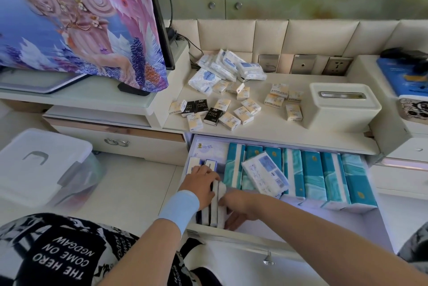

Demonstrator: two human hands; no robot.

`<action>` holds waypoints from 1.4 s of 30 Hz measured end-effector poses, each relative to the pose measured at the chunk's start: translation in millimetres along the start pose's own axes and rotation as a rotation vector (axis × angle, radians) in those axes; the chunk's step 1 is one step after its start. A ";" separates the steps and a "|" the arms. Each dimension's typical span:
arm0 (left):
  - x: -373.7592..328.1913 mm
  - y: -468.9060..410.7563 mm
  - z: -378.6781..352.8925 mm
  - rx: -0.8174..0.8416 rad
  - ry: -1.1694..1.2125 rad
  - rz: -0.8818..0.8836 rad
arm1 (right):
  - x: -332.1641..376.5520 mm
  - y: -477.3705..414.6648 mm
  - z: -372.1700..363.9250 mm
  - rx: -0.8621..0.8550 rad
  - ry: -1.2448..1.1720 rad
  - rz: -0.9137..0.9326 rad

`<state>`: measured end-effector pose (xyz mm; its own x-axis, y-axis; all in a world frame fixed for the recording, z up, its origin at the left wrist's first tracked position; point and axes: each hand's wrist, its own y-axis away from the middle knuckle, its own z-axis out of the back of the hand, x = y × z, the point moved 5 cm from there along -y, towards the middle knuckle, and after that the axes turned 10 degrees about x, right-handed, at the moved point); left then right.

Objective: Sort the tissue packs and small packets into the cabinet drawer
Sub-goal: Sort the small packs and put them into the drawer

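Note:
The cabinet drawer (266, 242) stands pulled open below the counter. A row of teal tissue packs (312, 176) stands upright across its back, and a white-and-blue pack (265, 173) lies tilted on top of them. At the drawer's left, small packets (214, 204) stand on edge in a row. My left hand (201, 185), with a light blue wristband, rests on their left side. My right hand (236, 207) presses against their right side, fingers curled around them. On the counter lie several small cream and black packets (222, 109) and a heap of white tissue packs (228, 66).
A white tissue box (342, 107) sits on the counter at right, near wall sockets (301, 64). A fabric-covered television (81, 21) stands at the left. A clear lidded plastic bin (44, 167) sits on the floor at left. My patterned knees fill the bottom edge.

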<state>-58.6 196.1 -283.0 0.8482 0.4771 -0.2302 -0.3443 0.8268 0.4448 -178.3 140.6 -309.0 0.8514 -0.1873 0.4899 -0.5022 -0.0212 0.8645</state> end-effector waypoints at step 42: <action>19.2 15.2 10.4 0.085 0.099 0.117 | -10.1 0.5 17.3 -0.142 -0.013 0.169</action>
<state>-43.4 214.8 -271.7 0.7592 0.5989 -0.2547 -0.3995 0.7378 0.5442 -189.7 125.5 -315.5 0.7542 -0.1888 0.6289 -0.6108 0.1498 0.7775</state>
